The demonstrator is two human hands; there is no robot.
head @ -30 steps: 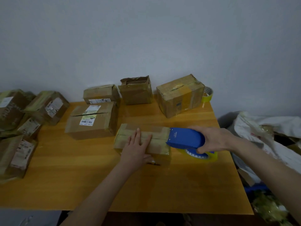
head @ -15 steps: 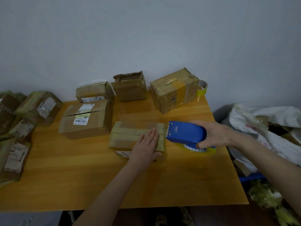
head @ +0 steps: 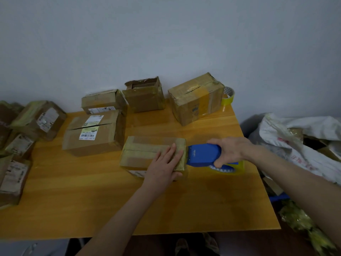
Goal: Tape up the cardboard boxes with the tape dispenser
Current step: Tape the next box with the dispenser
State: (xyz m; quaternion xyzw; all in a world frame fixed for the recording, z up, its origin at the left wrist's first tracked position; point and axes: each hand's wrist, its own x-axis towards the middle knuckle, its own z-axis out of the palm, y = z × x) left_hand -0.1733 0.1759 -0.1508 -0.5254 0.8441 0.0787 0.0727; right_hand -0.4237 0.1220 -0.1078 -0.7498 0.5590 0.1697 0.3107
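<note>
View from a head camera, looking down at a wooden counter (head: 110, 200). A person's left hand (head: 167, 159) lies flat, fingers straight, on the right end of a small cardboard box (head: 144, 150). A second ago this hand rested at the middle of the box top; it has slid right, towards the tape dispenser (head: 203, 154). The right hand (head: 230, 151) is curled round the blue dispenser, whose mouth meets the right end of the box, a little lower than before. This suggests the strip across the top is laid and is being pressed down over the edge, ready for cutting.

The dispenser is close to the right edge of the counter, with a heap of white bags (head: 295, 135) just beyond. A labelled box (head: 94, 132) stands just left of the small box, and more boxes (head: 195, 100) line the wall behind. Bare counter lies in front, towards the person.
</note>
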